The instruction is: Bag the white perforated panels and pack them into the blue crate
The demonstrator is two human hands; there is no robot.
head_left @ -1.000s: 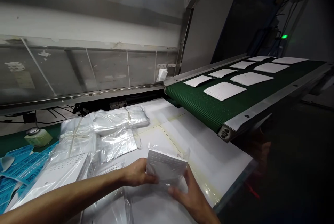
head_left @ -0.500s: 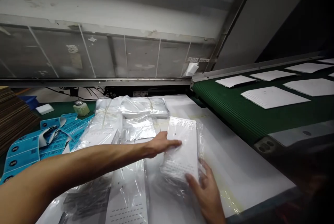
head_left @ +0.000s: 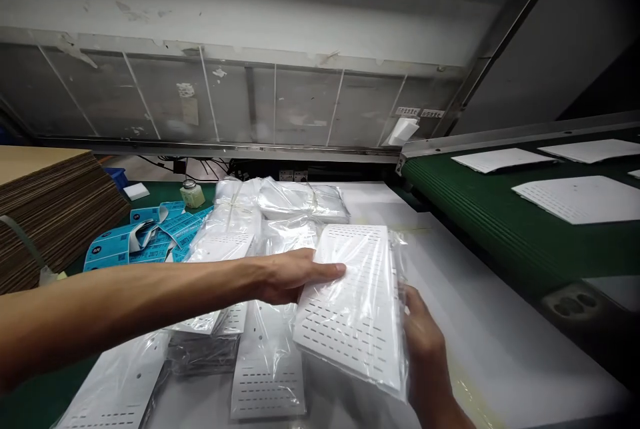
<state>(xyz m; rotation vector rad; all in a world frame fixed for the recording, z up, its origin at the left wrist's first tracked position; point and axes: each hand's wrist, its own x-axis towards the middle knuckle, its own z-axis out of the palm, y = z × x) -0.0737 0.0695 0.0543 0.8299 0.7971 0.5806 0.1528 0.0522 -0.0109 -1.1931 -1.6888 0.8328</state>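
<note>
A perforated white sheet in a transparent plastic bag (head_left: pixel 350 312) is held between my hands, tilted up off the table. My left hand (head_left: pixel 295 276) grips its left edge, with the fingers lying across the top. My right hand (head_left: pixel 423 342) holds the right edge from below, partly behind the bag. Similar bagged sheets (head_left: pixel 267 369) lie just beneath it, and another (head_left: pixel 115 386) lies under my left forearm. Tied plastic bundles (head_left: pixel 300 202) sit beyond my left hand.
Blue printed labels (head_left: pixel 145 236) lie on a green mat, beside a small glass bottle (head_left: pixel 193 194). Flat cardboard is stacked (head_left: pixel 50 209) at left. White sheets (head_left: pixel 583 199) rest on a green conveyor belt (head_left: pixel 495 229) at right, past the white table (head_left: pixel 500 309).
The view has swung left and down. The bagged sheet has risen closer to me and now fills more of the view, and both hands still hold it.
</note>
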